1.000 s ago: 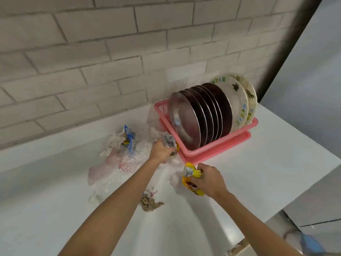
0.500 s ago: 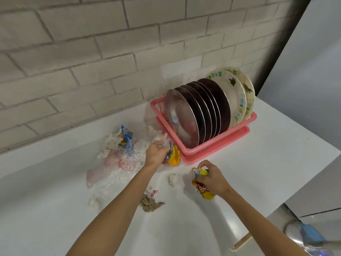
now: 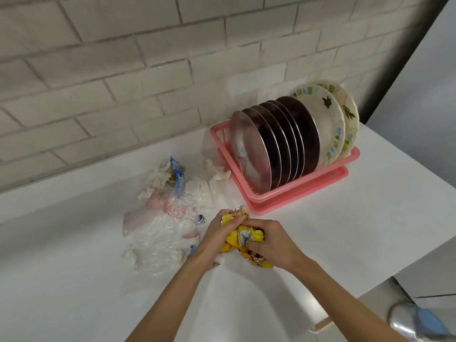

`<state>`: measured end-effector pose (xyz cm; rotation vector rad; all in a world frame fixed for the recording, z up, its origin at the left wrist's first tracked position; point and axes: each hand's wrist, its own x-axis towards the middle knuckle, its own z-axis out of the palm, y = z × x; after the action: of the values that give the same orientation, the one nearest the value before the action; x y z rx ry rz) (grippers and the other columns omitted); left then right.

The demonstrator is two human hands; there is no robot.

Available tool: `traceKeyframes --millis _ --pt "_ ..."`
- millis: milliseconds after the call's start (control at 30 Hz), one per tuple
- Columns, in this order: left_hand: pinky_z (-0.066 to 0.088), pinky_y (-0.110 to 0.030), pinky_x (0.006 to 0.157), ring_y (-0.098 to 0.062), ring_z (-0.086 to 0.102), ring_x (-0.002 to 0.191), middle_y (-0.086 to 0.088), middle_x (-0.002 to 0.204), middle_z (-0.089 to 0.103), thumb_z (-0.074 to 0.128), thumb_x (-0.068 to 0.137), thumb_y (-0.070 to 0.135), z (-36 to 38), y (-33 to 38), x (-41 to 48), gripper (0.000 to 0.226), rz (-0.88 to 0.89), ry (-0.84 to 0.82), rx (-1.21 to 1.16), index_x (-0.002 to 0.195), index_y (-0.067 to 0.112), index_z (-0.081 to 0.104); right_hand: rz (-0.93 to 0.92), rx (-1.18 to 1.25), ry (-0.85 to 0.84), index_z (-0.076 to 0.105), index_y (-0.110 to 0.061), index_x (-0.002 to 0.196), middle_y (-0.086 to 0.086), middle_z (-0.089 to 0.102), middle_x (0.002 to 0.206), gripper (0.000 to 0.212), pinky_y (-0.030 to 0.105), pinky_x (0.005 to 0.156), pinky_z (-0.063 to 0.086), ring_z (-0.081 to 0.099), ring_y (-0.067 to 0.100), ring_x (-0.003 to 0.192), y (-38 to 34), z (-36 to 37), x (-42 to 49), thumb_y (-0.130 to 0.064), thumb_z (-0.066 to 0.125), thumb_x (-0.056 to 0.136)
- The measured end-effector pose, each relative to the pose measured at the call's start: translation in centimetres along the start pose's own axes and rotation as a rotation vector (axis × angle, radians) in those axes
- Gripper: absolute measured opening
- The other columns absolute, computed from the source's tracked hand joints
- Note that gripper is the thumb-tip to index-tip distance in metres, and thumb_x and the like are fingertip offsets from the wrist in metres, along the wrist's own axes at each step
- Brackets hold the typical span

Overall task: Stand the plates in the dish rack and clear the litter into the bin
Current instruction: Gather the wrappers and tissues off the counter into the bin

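Note:
A pink dish rack stands at the back right of the white counter. Several steel plates stand upright in it, with two patterned white plates behind them. My left hand and my right hand meet in front of the rack, both closed on crumpled yellow snack wrappers with foil showing. A heap of litter lies to the left: clear plastic, white tissue scraps and a blue wrapper.
A grey brick wall runs behind the counter. The counter's edge falls away at the right. A shiny metal object with a blue part sits low at the bottom right, below counter level.
My hands were apart, each with a wrapper. They have come together in front of the rack and press the wrappers into one bundle. The brown scrap is now hidden under my left arm.

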<state>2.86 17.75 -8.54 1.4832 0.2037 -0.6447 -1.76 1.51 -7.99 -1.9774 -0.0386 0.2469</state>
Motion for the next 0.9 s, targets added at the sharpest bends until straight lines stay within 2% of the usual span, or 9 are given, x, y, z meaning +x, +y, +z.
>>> traceKeyframes --millis 133,267,333,400,467,533,600,767,900 --pt "0.056 -0.046 0.088 -0.032 0.072 0.093 -0.014 0.100 0.075 0.064 0.089 0.010 1.6 -1.4 -0.4 0.022 -0.023 0.017 -0.039 0.111 0.010 0.070 -0.003 0.072 0.025 0.069 -0.042 0.103 -0.015 0.073 0.093 0.050 0.019 0.075 0.053 0.067 0.005 0.084 0.9 -1.6 -0.9 -0.007 0.065 0.067" --pt "0.059 -0.038 0.073 -0.031 0.073 0.082 -0.017 0.092 0.075 0.061 0.090 0.006 2.9 -2.2 -1.0 0.016 -0.030 0.102 -0.102 0.100 0.010 0.073 -0.012 0.163 0.070 0.067 -0.031 0.098 0.003 0.069 0.084 0.042 0.034 0.070 0.057 0.066 0.021 0.075 2.7 -3.1 -1.8 0.000 0.071 0.070" --pt "0.060 -0.040 0.074 -0.033 0.073 0.083 -0.017 0.094 0.075 0.060 0.090 0.007 4.1 -2.9 -1.5 0.018 -0.028 0.120 -0.111 0.102 0.010 0.073 -0.012 0.208 0.102 0.065 -0.025 0.094 0.003 0.068 0.080 0.034 0.038 0.067 0.056 0.064 0.023 0.072 3.7 -3.8 -2.2 -0.001 0.073 0.071" --pt "0.059 -0.042 0.077 -0.035 0.073 0.087 -0.017 0.097 0.075 0.061 0.091 0.009 5.1 -3.9 -1.9 0.018 -0.021 0.136 -0.103 0.104 0.012 0.074 0.014 0.255 0.129 0.064 -0.024 0.089 0.001 0.068 0.077 0.025 0.033 0.064 0.054 0.063 0.018 0.069 4.9 -4.3 -2.8 -0.010 0.075 0.071" --pt "0.059 -0.036 0.070 -0.034 0.073 0.086 -0.016 0.095 0.075 0.062 0.090 0.011 6.4 -4.6 -2.5 0.016 -0.012 0.160 -0.096 0.100 0.013 0.074 0.061 0.333 0.151 0.064 -0.024 0.088 0.000 0.069 0.077 0.022 0.024 0.063 0.052 0.065 0.013 0.069 6.1 -4.8 -3.5 -0.019 0.075 0.069" --pt "0.057 -0.030 0.064 -0.032 0.073 0.084 -0.015 0.093 0.075 0.064 0.089 0.011 7.7 -5.4 -3.1 0.014 -0.010 0.188 -0.091 0.099 0.013 0.074 0.095 0.370 0.150 0.064 -0.024 0.089 0.000 0.070 0.079 0.021 0.022 0.065 0.051 0.067 0.014 0.073 7.3 -5.5 -4.3 -0.014 0.074 0.073" --pt "0.057 -0.028 0.066 -0.029 0.073 0.087 -0.012 0.095 0.076 0.066 0.089 0.012 8.9 -6.2 -4.1 0.016 -0.010 0.206 -0.088 0.102 0.013 0.074 0.108 0.366 0.134 0.063 -0.021 0.092 0.000 0.070 0.081 0.021 0.023 0.067 0.051 0.068 0.015 0.076 8.2 -6.2 -5.6 -0.009 0.073 0.079" --pt "0.058 -0.036 0.082 -0.028 0.073 0.094 -0.010 0.101 0.076 0.066 0.089 0.016 11.6 -7.4 -6.9 0.021 0.003 0.186 -0.086 0.109 0.012 0.072 0.143 0.377 0.201 0.059 -0.026 0.096 -0.005 0.070 0.084 0.042 0.020 0.060 0.052 0.069 0.011 0.075 8.5 -7.6 -9.7 -0.045 0.073 0.061" --pt "0.057 -0.035 0.086 -0.023 0.072 0.095 -0.004 0.100 0.076 0.065 0.090 0.016 13.2 -8.5 -9.1 0.020 0.026 0.161 -0.018 0.109 0.017 0.071 0.144 0.318 0.197 0.058 -0.027 0.098 -0.002 0.070 0.087 0.026 0.034 0.071 0.055 0.069 0.018 0.083 9.6 -7.7 -12.9 -0.025 0.075 0.078"
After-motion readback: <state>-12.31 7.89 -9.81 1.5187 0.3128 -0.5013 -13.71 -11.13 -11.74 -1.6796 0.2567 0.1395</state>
